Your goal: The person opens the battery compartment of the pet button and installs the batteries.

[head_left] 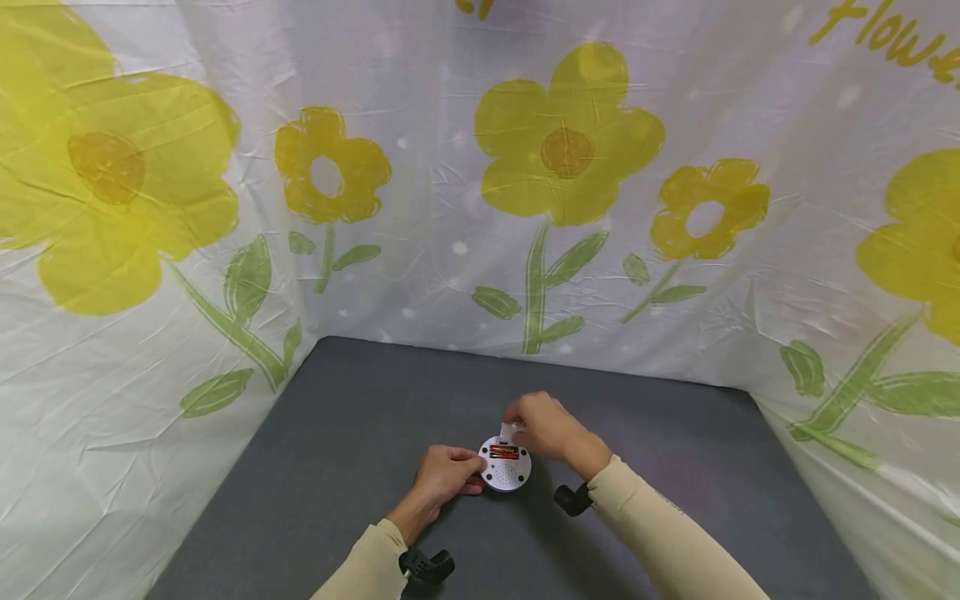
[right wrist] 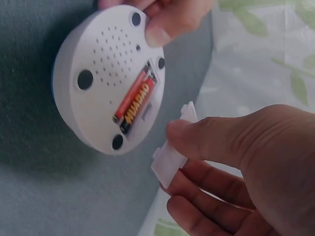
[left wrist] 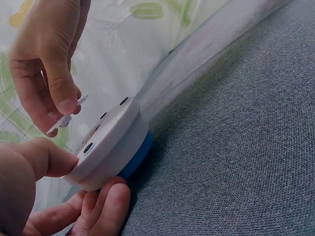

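Note:
A round white device [head_left: 507, 473] with a blue lower edge lies with its underside up on the dark table. That underside shows dark round feet, a patch of small holes and a battery slot holding two red-and-black batteries [right wrist: 134, 101]. My left hand [head_left: 447, 477] grips the device's rim, thumb on the upper face and fingers underneath in the left wrist view. Between thumb and fingers, my right hand [head_left: 549, 427] pinches a small white battery cover [right wrist: 173, 152] with little tabs along one edge. The cover is apart from the device, close beside the battery slot.
The device rests on a dark grey table [head_left: 390, 400]. A white curtain [head_left: 435, 208] with yellow flowers surrounds the table's back and sides. Black wrist cameras [head_left: 426, 567] are strapped to both forearms, over cream sleeves.

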